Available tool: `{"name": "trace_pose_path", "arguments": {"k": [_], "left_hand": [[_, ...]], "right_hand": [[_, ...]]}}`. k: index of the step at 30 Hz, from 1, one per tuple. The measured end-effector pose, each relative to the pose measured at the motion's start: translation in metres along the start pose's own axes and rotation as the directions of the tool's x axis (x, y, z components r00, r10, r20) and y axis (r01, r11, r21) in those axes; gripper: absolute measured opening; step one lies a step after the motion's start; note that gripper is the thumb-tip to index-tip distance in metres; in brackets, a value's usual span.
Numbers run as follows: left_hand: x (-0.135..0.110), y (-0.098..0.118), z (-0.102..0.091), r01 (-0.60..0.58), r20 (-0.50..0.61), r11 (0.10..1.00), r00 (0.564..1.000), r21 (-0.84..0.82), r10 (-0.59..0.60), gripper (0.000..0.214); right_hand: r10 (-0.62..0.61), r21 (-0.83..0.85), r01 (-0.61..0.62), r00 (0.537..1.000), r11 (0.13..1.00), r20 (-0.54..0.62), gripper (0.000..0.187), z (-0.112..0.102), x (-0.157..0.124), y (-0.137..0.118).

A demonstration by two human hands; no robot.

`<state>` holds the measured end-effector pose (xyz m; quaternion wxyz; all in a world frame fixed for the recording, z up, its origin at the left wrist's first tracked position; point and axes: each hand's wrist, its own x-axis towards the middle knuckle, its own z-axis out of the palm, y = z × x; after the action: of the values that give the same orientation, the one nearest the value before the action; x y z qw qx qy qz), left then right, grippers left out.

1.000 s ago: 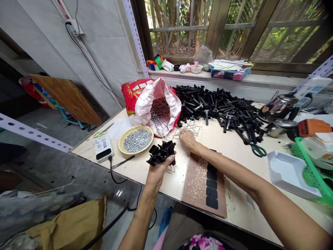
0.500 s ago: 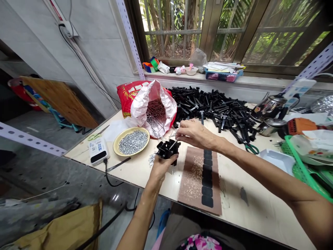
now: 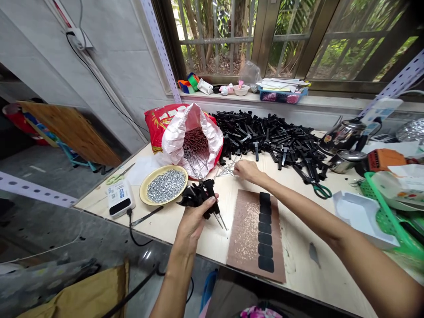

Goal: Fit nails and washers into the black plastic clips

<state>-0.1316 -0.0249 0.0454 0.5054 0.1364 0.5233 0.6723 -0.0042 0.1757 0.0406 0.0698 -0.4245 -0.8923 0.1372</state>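
Observation:
My left hand (image 3: 194, 216) is closed round a bunch of black plastic parts (image 3: 198, 196), held above the table's front edge. Thin metal pins (image 3: 218, 219) stick out of the bunch, pointing down and to the right. My right hand (image 3: 245, 170) has its fingers curled together at a loose heap of long metal pins (image 3: 227, 169) on the table. Whether a pin is between those fingertips is hidden. Just behind the heap lies a red and white sack (image 3: 213, 150), its mouth open and full of long metal pins or nails (image 3: 196, 143).
A yellow dish (image 3: 143, 194) of small metal pieces stands left of my left hand. A brown board (image 3: 243, 256) with black squares lies in front. Black parts (image 3: 265, 132) are piled behind. Scissors (image 3: 319, 190), a white tray (image 3: 351, 207) and a green basket (image 3: 384, 198) are right.
My right hand has left the black parts and moved right to the loose pins. My left hand has lowered slightly leftward and tilted the bunch.

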Motion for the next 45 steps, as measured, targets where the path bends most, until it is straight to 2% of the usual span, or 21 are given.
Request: {"name": "trace_pose_path", "arguments": {"k": [3, 6, 9, 11, 12, 13, 14, 16, 17, 19, 21, 28, 30, 34, 36, 38, 40, 41, 43, 45], "left_hand": [[0.002, -0.004, -0.001, -0.003, -0.044, 0.999, 0.999, 0.048, 0.005, 0.053], [-0.003, -0.008, 0.0, -0.081, -0.05, 0.992, 0.995, 0.097, 0.086, 0.055], [-0.007, -0.009, 0.001, -0.208, -0.063, 0.961, 0.973, 0.183, 0.222, 0.05], [-0.006, -0.012, 0.002, -0.244, -0.041, 0.928, 0.963, 0.28, 0.266, 0.042], [-0.004, -0.013, 0.002, -0.247, -0.024, 0.911, 0.963, 0.33, 0.27, 0.038], [-0.002, -0.015, 0.003, -0.247, -0.005, 0.894, 0.963, 0.375, 0.269, 0.036], [0.0, -0.018, 0.005, -0.248, 0.009, 0.876, 0.963, 0.414, 0.269, 0.035], [0.003, -0.022, 0.009, -0.257, 0.036, 0.837, 0.961, 0.483, 0.274, 0.034], [0.004, -0.023, 0.011, -0.265, 0.052, 0.815, 0.959, 0.515, 0.279, 0.033], [0.003, -0.025, 0.015, -0.28, 0.086, 0.771, 0.955, 0.572, 0.284, 0.03], [0.002, -0.025, 0.018, -0.291, 0.106, 0.732, 0.952, 0.616, 0.289, 0.028], [0.002, -0.023, 0.016, -0.307, 0.124, 0.682, 0.944, 0.664, 0.305, 0.022], [0.003, -0.024, 0.014, -0.302, 0.117, 0.678, 0.945, 0.67, 0.306, 0.023], [0.009, -0.028, 0.01, -0.297, 0.101, 0.65, 0.942, 0.7, 0.321, 0.023], [0.012, -0.029, 0.007, -0.287, 0.091, 0.637, 0.942, 0.715, 0.323, 0.023], [0.014, -0.03, 0.004, -0.273, 0.075, 0.648, 0.946, 0.711, 0.316, 0.026], [0.013, -0.028, 0.001, -0.276, 0.063, 0.691, 0.946, 0.668, 0.318, 0.03], [0.01, -0.026, 0.0, -0.286, 0.062, 0.719, 0.945, 0.633, 0.322, 0.033], [0.004, -0.022, 0.0, -0.302, 0.051, 0.783, 0.943, 0.544, 0.328, 0.036], [-0.003, -0.016, 0.001, -0.296, 0.034, 0.834, 0.948, 0.466, 0.317, 0.038]], "right_hand": [[0.074, 0.0, -0.074, 0.997, 0.997, -0.005, 0.016, 0.031, -0.001, -0.003], [0.093, 0.027, -0.093, 0.995, 0.995, -0.027, 0.017, 0.043, -0.003, -0.002], [0.103, 0.07, -0.099, 0.993, 0.993, -0.058, 0.019, 0.033, -0.004, 0.003], [0.074, 0.165, -0.053, 0.989, 0.985, -0.128, 0.032, 0.017, -0.007, 0.003], [0.036, 0.268, 0.016, 0.981, 0.963, -0.19, 0.042, 0.007, -0.011, -0.001], [-0.01, 0.396, 0.117, 0.965, 0.911, -0.262, 0.052, -0.004, -0.015, -0.006], [-0.054, 0.525, 0.235, 0.94, 0.818, -0.336, 0.06, -0.016, -0.021, -0.013], [-0.12, 0.709, 0.423, 0.892, 0.564, -0.436, 0.065, -0.036, -0.033, -0.032], [-0.15, 0.755, 0.463, 0.881, 0.465, -0.448, 0.063, -0.043, -0.04, -0.042], [-0.197, 0.8, 0.488, 0.873, 0.35, -0.447, 0.057, -0.051, -0.051, -0.059], [-0.22, 0.806, 0.497, 0.867, 0.322, -0.447, 0.053, -0.051, -0.06, -0.069], [-0.28, 0.773, 0.499, 0.865, 0.393, -0.416, 0.029, -0.033, -0.07, -0.071], [-0.301, 0.739, 0.531, 0.846, 0.415, -0.44, 0.023, -0.032, -0.068, -0.068], [-0.335, 0.558, 0.62, 0.777, 0.552, -0.533, 0.015, -0.033, -0.065, -0.066], [-0.399, 0.546, 0.645, 0.762, 0.534, -0.51, 0.013, -0.033, -0.063, -0.067], [-0.475, 0.591, 0.657, 0.751, 0.468, -0.458, 0.015, -0.033, -0.059, -0.064], [-0.469, 0.602, 0.641, 0.764, 0.477, -0.443, 0.02, -0.032, -0.049, -0.055], [-0.427, 0.578, 0.618, 0.786, 0.533, -0.447, 0.023, -0.03, -0.043, -0.048], [-0.328, 0.451, 0.509, 0.846, 0.733, -0.421, 0.023, -0.021, -0.027, -0.032], [-0.265, 0.178, 0.324, 0.92, 0.929, -0.288, 0.022, -0.006, -0.012, -0.016]]}}
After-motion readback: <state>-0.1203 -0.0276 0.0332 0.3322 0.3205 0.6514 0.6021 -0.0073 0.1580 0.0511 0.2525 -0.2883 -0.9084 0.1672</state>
